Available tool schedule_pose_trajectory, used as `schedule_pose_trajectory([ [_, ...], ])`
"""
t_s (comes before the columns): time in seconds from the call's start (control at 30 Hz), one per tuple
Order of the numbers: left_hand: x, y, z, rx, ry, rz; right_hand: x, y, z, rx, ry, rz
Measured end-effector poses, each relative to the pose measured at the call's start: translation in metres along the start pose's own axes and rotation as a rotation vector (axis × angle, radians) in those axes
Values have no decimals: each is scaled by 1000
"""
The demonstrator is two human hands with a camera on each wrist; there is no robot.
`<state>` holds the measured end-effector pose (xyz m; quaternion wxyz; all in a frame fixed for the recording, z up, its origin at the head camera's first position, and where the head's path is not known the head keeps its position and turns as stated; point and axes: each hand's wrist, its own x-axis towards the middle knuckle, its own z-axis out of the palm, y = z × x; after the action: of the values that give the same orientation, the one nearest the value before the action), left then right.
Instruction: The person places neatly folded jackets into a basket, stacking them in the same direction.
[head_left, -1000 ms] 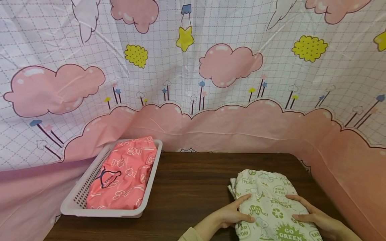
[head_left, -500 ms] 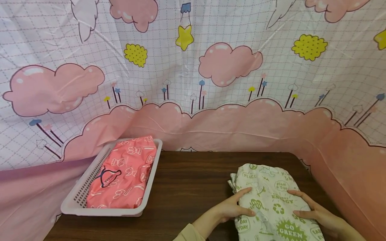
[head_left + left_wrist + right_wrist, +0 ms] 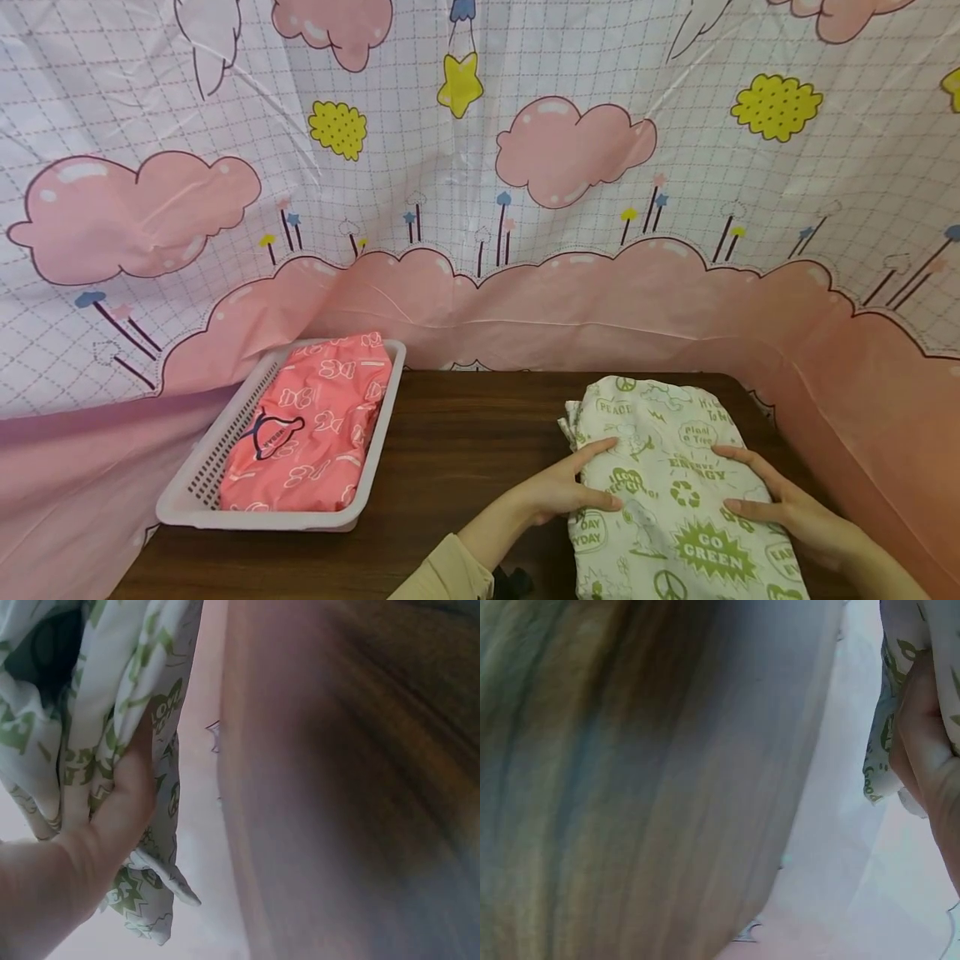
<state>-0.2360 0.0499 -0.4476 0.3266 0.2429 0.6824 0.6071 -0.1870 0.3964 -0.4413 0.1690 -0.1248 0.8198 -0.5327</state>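
A folded white cloth (image 3: 652, 450) printed with green lettering and cartoon figures spans the space between both hands at the right of the head view. My left hand (image 3: 566, 492) grips its left edge, thumb and fingers on the top layer and the rest curled under. From the right side, my right hand (image 3: 787, 508) holds it the same way. Loose layers hang in folds around the left hand (image 3: 124, 810) in the left wrist view. In the right wrist view, the right hand (image 3: 922, 735) clasps the cloth's edge (image 3: 881, 761), with much of the bundle out of frame.
A white plastic basket (image 3: 375, 467) stands at the left of the dark wooden table (image 3: 465, 450). Inside lies a folded pink cloth (image 3: 315, 425) with white bow prints and a navy outline. A patterned curtain (image 3: 420, 308) hangs behind the table and along its right side.
Both hands have carried the folded white cloth up in the head view, toward the table's far edge, and slightly left. The basket and pink cloth stay put; the head view tilts slightly.
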Motion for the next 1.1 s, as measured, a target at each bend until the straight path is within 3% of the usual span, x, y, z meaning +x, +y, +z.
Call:
schedule_pose_trajectory([
  [0.23, -18, 14, -13, 8, 10, 23, 3, -25, 9, -37, 29, -66],
  [0.6, -54, 25, -42, 41, 83, 15, 21, -60, 43, 3, -15, -86],
  [0.93, -90, 43, -82, 93, 156, 8, 54, -83, 81, 321, -119, -125],
  [1.1, -110, 54, -96, 104, 183, 1, 67, -96, 98, 329, -97, -149],
])
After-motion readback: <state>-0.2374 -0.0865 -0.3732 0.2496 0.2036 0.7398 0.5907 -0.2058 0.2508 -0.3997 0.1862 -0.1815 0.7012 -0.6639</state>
